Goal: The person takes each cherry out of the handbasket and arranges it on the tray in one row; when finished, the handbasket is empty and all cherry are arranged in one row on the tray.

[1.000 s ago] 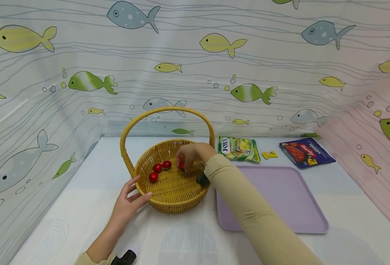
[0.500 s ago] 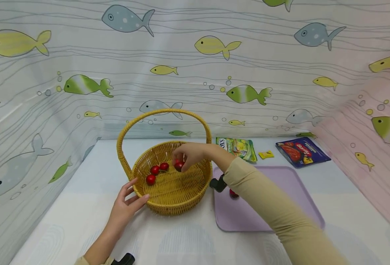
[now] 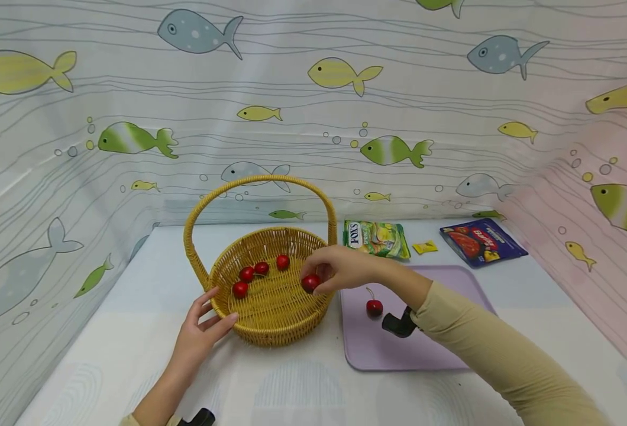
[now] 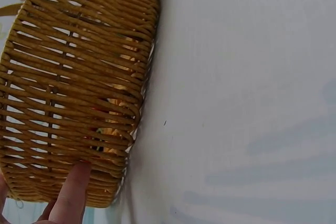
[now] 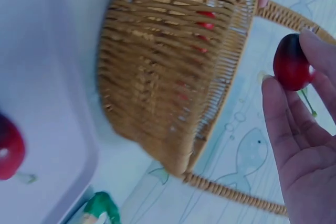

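My right hand (image 3: 342, 267) pinches a dark red cherry (image 3: 310, 283) between thumb and fingertips, above the right side of a yellow wicker basket (image 3: 276, 337). The right wrist view shows this cherry (image 5: 292, 62) outside the woven wall, its green stem hanging down. Several more cherries (image 3: 246, 274) lie in the basket, towards its left and back. At the basket's front left, my left hand (image 3: 199, 331) touches the rim with spread fingers. One straight finger (image 4: 71, 195) presses the outer wall in the left wrist view. Another cherry (image 3: 374, 308) with a stem lies on the lilac tray (image 3: 358, 355).
The basket's tall arched handle (image 3: 260, 179) rises over its opening. Behind the tray lie a green Fox's candy bag (image 3: 377, 238), a small yellow wrapped candy (image 3: 424, 247) and a blue Barilla pouch (image 3: 484, 242). Fish-patterned cloth walls stand around the white table.
My right hand has moved up and to the right inside the basket's outline, carrying the cherry. A cherry at the back of the basket and the one on the tray now show. The left hand stays.
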Demonstrator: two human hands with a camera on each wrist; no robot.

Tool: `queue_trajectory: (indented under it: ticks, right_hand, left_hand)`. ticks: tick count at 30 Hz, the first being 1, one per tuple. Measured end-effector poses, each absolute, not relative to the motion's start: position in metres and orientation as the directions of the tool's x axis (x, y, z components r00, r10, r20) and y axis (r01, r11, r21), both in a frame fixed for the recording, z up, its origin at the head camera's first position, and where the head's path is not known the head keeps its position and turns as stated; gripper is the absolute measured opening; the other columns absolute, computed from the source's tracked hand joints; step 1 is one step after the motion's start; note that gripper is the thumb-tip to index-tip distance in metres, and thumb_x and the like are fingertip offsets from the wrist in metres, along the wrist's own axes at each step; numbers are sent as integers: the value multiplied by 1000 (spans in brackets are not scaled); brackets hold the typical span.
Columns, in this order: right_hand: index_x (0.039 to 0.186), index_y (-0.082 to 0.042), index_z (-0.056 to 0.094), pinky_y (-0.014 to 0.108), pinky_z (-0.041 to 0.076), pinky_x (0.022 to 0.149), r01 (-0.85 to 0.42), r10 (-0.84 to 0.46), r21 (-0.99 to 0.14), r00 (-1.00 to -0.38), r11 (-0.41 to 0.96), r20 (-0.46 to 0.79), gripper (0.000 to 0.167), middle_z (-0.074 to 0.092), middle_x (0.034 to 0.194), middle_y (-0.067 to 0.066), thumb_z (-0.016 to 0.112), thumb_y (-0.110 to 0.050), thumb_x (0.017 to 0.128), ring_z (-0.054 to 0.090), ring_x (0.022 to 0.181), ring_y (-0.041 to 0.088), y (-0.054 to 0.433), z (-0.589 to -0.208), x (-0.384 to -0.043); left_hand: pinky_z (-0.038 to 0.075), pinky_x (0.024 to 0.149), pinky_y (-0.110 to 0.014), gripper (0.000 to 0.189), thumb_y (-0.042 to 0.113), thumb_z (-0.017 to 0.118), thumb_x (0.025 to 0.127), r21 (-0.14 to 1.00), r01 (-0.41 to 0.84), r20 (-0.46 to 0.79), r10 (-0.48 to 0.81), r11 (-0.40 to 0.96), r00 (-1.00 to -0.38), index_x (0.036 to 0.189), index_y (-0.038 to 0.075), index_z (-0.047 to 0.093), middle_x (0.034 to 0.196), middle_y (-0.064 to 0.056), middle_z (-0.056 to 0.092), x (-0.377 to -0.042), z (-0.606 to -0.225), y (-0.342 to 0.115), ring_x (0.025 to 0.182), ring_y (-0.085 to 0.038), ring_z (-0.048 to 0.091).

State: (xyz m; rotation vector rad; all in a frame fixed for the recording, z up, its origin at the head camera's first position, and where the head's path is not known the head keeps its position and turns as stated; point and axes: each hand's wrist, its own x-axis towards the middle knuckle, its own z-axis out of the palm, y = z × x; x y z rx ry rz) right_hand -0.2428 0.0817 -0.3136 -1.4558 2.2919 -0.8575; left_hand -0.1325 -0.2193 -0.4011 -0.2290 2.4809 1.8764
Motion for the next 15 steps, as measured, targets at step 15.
queue_trajectory:
  ticks: [15]
  right_hand:
    - [109, -10, 64, 28, 51, 77, -631, -824, -701, -556, 333, 109, 30, 61, 99, -4, 73, -15, 82, 60, 82, 9, 140, -328, -229]
  left_hand:
    - [48, 84, -28, 73, 27, 66, 88, 962, -132, -111, -101, 240, -989, 146, 20, 23, 144, -22, 20, -134, -403, -220, 124, -38, 39]
